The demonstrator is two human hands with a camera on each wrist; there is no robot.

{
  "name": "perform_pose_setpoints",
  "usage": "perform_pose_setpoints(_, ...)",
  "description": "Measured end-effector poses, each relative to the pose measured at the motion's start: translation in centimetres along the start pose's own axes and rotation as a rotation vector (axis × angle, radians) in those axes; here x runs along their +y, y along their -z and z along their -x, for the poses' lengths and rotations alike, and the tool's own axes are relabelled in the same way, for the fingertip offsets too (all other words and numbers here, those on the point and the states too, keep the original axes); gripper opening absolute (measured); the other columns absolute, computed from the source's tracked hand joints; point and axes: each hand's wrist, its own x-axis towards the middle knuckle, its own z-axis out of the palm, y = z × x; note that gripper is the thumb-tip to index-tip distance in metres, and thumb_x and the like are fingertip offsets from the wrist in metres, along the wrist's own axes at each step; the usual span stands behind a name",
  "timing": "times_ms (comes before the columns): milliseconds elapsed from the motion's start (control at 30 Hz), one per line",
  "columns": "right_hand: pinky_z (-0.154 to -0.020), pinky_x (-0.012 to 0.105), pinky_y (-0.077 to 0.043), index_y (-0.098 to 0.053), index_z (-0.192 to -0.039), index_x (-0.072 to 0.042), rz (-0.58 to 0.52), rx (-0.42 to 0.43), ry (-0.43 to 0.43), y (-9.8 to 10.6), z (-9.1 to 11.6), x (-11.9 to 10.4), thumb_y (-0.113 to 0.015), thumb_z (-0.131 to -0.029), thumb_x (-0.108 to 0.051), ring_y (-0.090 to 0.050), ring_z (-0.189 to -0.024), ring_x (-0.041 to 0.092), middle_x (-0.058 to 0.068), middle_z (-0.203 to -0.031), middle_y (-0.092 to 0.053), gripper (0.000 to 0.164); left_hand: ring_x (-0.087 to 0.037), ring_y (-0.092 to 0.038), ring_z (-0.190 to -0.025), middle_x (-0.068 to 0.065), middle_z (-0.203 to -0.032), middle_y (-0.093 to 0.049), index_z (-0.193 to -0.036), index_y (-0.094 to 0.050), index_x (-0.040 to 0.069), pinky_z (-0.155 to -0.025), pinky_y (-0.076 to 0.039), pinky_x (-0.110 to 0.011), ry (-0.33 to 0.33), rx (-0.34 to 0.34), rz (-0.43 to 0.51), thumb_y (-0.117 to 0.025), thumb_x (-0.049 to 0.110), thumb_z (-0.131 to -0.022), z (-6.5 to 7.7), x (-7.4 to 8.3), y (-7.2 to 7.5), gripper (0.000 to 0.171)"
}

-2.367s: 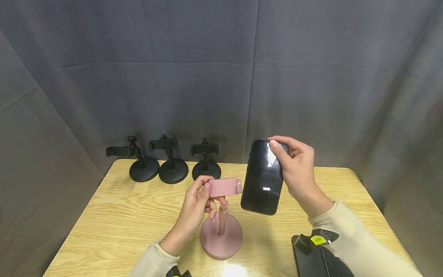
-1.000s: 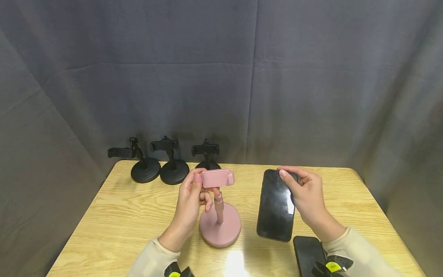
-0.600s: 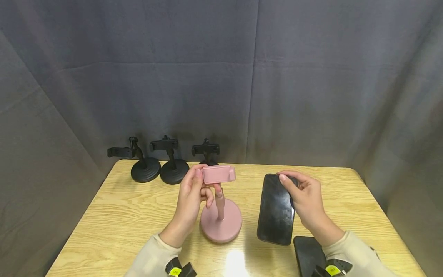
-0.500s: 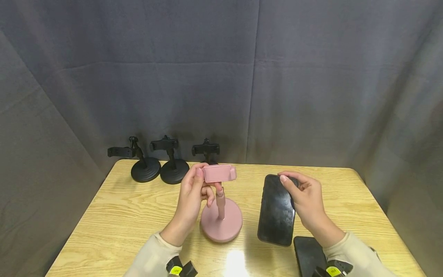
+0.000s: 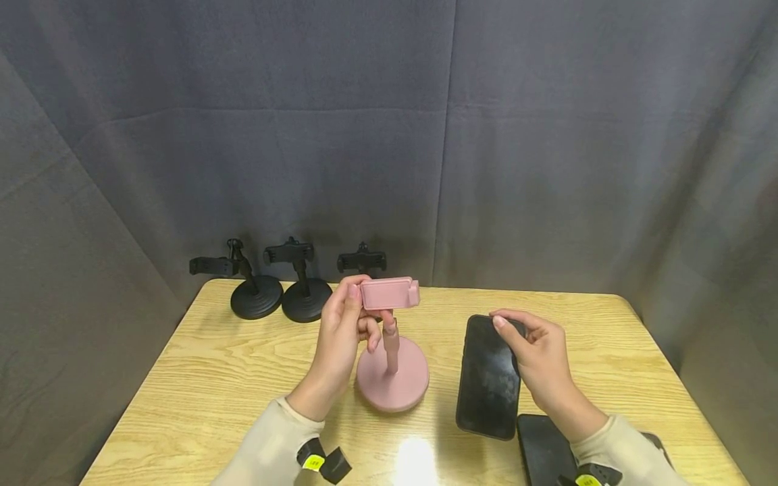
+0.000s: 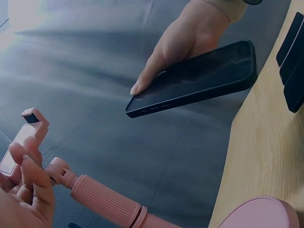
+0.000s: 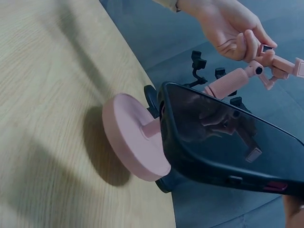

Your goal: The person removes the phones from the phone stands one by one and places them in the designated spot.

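Note:
A pink phone stand (image 5: 392,381) with a round base is in front of me, its clamp (image 5: 387,294) facing up and tilted. My left hand (image 5: 337,334) pinches the left end of that clamp between thumb and fingers, with a finger under it near the neck. Whether the base touches the table all round, I cannot tell. To the right of the stand, my right hand (image 5: 541,358) pinches the top right corner of a black-cased phone (image 5: 489,381), screen up and dark. In the right wrist view the phone (image 7: 228,142) hangs apart from the stand.
Three black phone stands (image 5: 304,297) line the back left of the wooden table (image 5: 213,378); the rightmost is partly hidden behind the left hand and clamp. Black phones (image 5: 543,445) lie at the front right, partly under my right forearm. A grey curtain (image 5: 389,135) surrounds the table.
The pink stand, gripped by my left hand, has shifted away from me toward the back. My right hand has drawn the phone nearer to me and slightly right, away from the clamp.

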Motion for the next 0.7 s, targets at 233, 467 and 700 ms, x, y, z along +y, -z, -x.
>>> perform_pose_setpoints(233,-0.096,0.011,-0.040,-0.071,-0.109,0.009,0.035,-0.012,-0.016,0.3,0.5,0.5,-0.066,-0.098,-0.009,-0.045,-0.066,0.002,-0.019,-0.063,-0.060,0.021,-0.005,-0.049,-0.047,0.007,-0.074,-0.067,-0.133,-0.043,0.003,-0.049,-0.039,-0.019,0.013,0.003,0.011,-0.026,0.040,-0.110,-0.5,0.3,-0.3,0.046)
perform_pose_setpoints(467,-0.101,0.005,-0.037,-0.069,-0.113,0.009,0.083,-0.058,-0.044,0.8,1.0,1.4,-0.066,-0.099,-0.014,-0.057,-0.089,0.001,-0.018,-0.079,-0.069,0.027,-0.004,-0.048,-0.046,0.006,-0.074,-0.067,-0.132,-0.043,0.005,-0.047,-0.039,-0.018,0.026,-0.007,0.022,-0.025,0.034,-0.112,-1.3,0.3,-0.8,0.040)
perform_pose_setpoints(700,-0.113,0.015,-0.036,-0.070,-0.112,0.008,0.107,-0.073,-0.066,1.1,1.2,2.1,-0.066,-0.100,-0.017,-0.057,-0.099,-0.005,-0.022,-0.088,-0.072,0.028,-0.005,-0.047,-0.046,0.004,-0.076,-0.065,-0.133,-0.041,0.005,-0.047,-0.039,-0.019,0.028,-0.032,0.015,-0.024,0.034,-0.112,-2.1,0.5,-1.2,0.039)
